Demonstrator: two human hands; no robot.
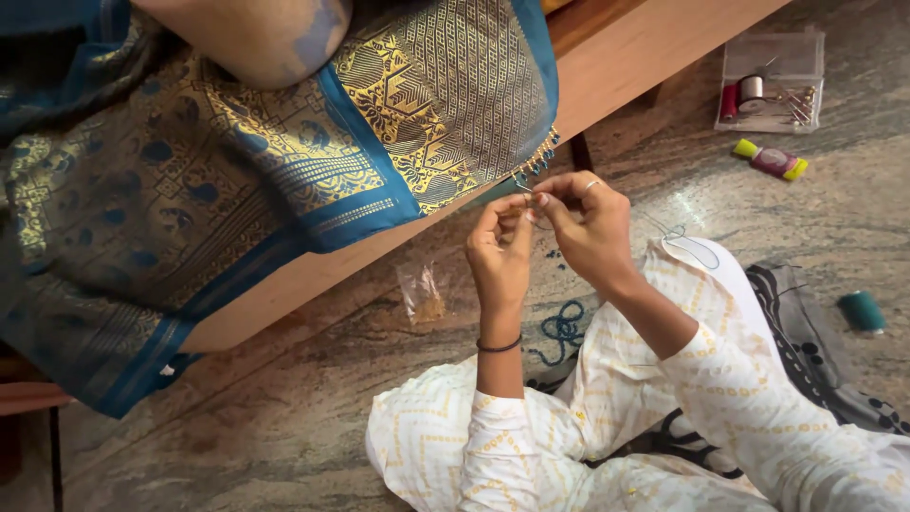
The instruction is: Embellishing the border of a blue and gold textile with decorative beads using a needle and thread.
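we held our left hand (500, 237) and right hand (588, 220) raised together, fingertips pinched shut on the beaded edge (536, 161) of the blue and gold cloth (284, 161), whose corner hung over the wooden desk (607, 66). below lay the speckled stone floor (284, 417), with a clear box (770, 81) at far right and a teal spool (861, 311) nearer.

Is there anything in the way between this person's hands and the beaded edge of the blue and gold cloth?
Nothing visible. The left hand and right hand meet, fingertips pinched together, right below the beaded fringe on the blue and gold woven cloth that hangs off the wooden bench.
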